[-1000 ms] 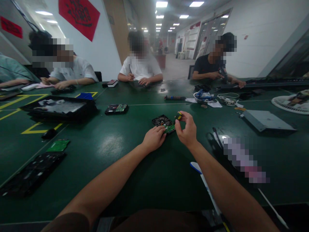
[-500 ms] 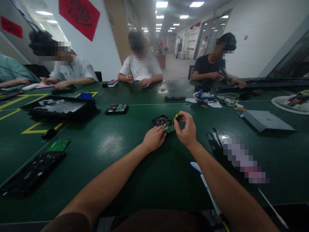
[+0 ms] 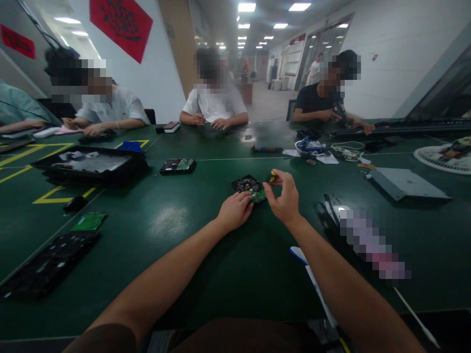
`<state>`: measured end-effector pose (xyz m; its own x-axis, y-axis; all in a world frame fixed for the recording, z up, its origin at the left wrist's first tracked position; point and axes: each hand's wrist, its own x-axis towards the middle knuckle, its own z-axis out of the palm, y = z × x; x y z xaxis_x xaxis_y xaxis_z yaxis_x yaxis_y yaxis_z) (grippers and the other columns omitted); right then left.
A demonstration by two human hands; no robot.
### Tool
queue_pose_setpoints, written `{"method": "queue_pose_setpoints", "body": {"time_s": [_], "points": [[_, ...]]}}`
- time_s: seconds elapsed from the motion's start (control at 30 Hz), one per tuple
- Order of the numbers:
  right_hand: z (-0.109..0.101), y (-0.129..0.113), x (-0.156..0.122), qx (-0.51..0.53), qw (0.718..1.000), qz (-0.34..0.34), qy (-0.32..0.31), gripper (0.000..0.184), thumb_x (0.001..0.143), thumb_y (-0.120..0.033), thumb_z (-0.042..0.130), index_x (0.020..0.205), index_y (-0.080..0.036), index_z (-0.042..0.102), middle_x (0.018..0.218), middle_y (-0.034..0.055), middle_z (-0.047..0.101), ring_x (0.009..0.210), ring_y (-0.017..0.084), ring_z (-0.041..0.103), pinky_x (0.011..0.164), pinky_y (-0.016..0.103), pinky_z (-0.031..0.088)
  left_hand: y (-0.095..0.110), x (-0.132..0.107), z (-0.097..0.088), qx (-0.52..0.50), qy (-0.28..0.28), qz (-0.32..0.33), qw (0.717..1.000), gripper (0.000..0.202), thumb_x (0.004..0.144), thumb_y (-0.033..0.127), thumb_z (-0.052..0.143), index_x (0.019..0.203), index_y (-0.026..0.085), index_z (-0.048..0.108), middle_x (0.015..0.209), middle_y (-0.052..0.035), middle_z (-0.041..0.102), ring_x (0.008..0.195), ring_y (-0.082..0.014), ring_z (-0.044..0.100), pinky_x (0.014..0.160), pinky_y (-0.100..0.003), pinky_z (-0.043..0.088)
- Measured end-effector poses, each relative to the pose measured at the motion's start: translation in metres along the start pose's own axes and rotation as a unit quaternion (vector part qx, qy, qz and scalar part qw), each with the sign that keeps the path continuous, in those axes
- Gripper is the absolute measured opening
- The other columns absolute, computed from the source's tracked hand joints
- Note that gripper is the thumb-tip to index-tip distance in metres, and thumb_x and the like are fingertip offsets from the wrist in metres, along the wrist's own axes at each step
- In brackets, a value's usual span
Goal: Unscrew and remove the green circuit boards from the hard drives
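My right hand [image 3: 283,198] pinches the short yellow and black handle of a screwdriver [image 3: 272,177] between thumb and fingers. Its shaft is too thin to make out, and the handle is held above a green circuit board [image 3: 259,196]. This board sits at the near side of a black device with a round, fan-like part [image 3: 247,184], on the green table. Gripping the near left side of the device is my left hand [image 3: 235,211], its fingertips on the board's edge. The hand hides part of the device.
Left of centre lies another black device with a green board [image 3: 177,165]. A black tray [image 3: 91,164] stands farther left, and a long black panel [image 3: 51,262] lies nearer. On the right are a grey metal box [image 3: 408,184] and cables [image 3: 348,149]. Several people sit across the table.
The screwdriver handle has turned in my right fingers, and less of it shows now. My left hand and the device stay in place.
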<state>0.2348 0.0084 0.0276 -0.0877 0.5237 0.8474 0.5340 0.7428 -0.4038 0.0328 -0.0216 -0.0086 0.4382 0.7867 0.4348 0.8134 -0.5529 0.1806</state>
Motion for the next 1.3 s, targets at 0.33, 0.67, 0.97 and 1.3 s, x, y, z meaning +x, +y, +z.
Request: {"method": "queue_pose_setpoints", "body": {"time_s": [0.33,0.67,0.97,1.3], "points": [[0.0000,-0.0001,-0.0006,-0.001,1.000,0.006,-0.003,0.047,0.095,-0.030,0.064,0.139,-0.028,0.049,0.126,0.0110,0.064,0.100,0.025,0.068,0.087,0.047,0.063,-0.0003,0.0006,0.0000,-0.008,0.000,0.004,1.000,0.032,0.100,0.029,0.051,0.129,0.019,0.062,0.134,-0.0105,0.065,0.123,-0.0267,0.061,0.104,-0.043,0.054],[-0.0006,-0.0003,0.0004,0.006,1.000,-0.004,-0.005,0.048,0.094,-0.029,0.066,0.139,-0.027,0.050,0.124,0.0111,0.063,0.104,0.026,0.067,0.085,0.047,0.064,-0.0003,-0.0004,-0.0002,-0.003,0.005,0.002,1.000,0.033,0.101,0.030,0.050,0.129,0.019,0.062,0.134,-0.0104,0.065,0.122,-0.0266,0.061,0.105,-0.044,0.053],[0.0012,0.0005,-0.0007,-0.003,1.000,0.010,0.010,0.048,0.093,-0.029,0.066,0.138,-0.025,0.048,0.122,0.0116,0.062,0.094,0.024,0.067,0.081,0.045,0.064,-0.0001,-0.0003,-0.0010,-0.001,0.002,0.004,1.000,0.033,0.101,0.030,0.050,0.129,0.018,0.062,0.134,-0.0109,0.065,0.123,-0.0266,0.061,0.105,-0.043,0.053],[0.0025,0.0023,-0.0018,0.002,1.000,0.021,0.023,0.049,0.094,-0.030,0.065,0.139,-0.025,0.047,0.124,0.0120,0.062,0.096,0.024,0.069,0.082,0.045,0.064,-0.0008,-0.0002,0.0005,0.003,0.007,0.009,1.000,0.032,0.101,0.030,0.050,0.127,0.017,0.063,0.133,-0.0104,0.066,0.120,-0.0268,0.062,0.105,-0.043,0.053]]}}
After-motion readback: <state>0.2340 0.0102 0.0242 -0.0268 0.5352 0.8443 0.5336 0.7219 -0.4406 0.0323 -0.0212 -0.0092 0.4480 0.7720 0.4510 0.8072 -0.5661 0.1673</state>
